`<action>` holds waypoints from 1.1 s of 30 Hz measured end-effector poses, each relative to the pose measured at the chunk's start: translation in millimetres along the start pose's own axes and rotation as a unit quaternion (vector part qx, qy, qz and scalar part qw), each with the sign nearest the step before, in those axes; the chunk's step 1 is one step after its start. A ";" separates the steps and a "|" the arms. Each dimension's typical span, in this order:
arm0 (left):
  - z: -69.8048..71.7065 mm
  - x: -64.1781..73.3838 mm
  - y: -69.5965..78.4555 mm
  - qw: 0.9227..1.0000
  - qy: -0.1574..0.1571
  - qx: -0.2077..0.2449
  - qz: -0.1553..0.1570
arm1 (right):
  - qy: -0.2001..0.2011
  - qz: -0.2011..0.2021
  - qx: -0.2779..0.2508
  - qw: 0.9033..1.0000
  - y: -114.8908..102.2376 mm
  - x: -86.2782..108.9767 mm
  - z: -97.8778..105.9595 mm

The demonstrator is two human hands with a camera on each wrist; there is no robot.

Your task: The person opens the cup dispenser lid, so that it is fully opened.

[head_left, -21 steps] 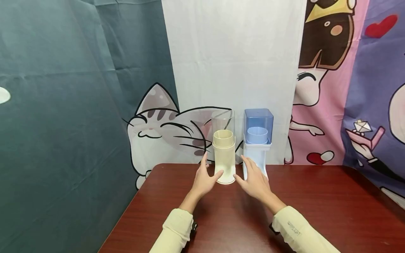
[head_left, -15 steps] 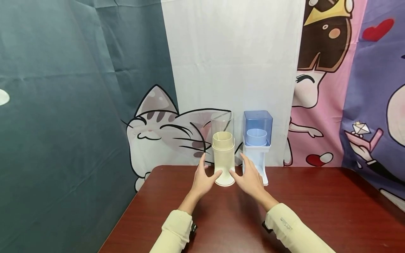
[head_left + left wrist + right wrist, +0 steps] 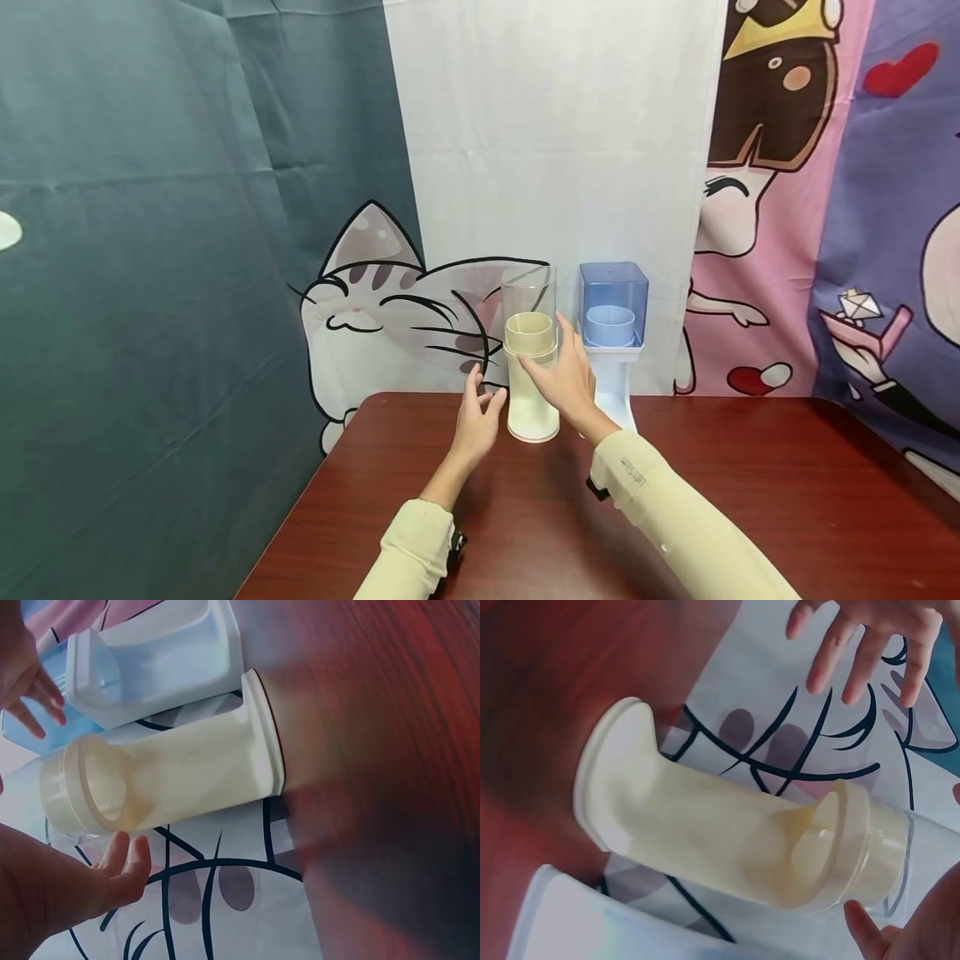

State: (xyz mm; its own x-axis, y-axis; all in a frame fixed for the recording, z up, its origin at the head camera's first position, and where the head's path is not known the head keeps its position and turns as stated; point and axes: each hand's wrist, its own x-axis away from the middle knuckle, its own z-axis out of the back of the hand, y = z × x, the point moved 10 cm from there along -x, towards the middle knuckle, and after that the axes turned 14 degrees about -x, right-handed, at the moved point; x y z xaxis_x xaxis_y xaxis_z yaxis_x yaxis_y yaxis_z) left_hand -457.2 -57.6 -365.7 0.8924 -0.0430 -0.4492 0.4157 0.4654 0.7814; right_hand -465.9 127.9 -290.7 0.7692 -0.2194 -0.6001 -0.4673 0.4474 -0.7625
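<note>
A pale yellow dispenser [image 3: 531, 408] stands upright on the table, with a round collar and a clear cylindrical top [image 3: 528, 287]. My right hand [image 3: 566, 379] is raised at its collar, thumb in front and fingers along the right side. In the right wrist view the thumb [image 3: 866, 934] is right at the collar's edge, and the hand is spread rather than curled. My left hand [image 3: 474, 429] is held to the left of the dispenser, fingers loosely bent and nothing in them. The left wrist view has its fingertips [image 3: 135, 862] just beside the collar.
Close on the right stands a second dispenser [image 3: 613, 300], with a blue see-through square top and a white base, partly behind my right hand. Both are near the back edge of the brown table [image 3: 525, 525]. A printed cloth backdrop [image 3: 555, 125] hangs directly behind.
My right hand has risen from the dispenser's foot to its collar and moved left. My left hand has drawn slightly away to the left. The dispensers have stayed put.
</note>
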 end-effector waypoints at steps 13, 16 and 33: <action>5.1 4.0 3.5 0.999 -0.001 0.034 -0.006 | 0.066 -0.023 -0.030 0.997 -8.8 -24.1 -14.6; 5.3 5.3 3.1 1.000 -0.002 0.029 -0.003 | 0.075 -0.024 -0.033 0.996 -10.6 -27.9 -16.5; 13.9 3.5 -3.5 0.999 0.033 0.016 0.027 | 0.098 -0.052 -0.062 0.992 -25.7 -54.4 -28.8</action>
State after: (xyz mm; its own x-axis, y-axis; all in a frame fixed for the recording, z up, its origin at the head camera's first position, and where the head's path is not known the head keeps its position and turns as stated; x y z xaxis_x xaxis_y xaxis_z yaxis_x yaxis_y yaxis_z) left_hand -453.1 -71.6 -363.9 0.9007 0.0400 -0.4326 0.3737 0.4365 0.8184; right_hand -508.3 103.3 -245.4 0.7217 -0.4292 -0.5431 -0.4498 0.3056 -0.8392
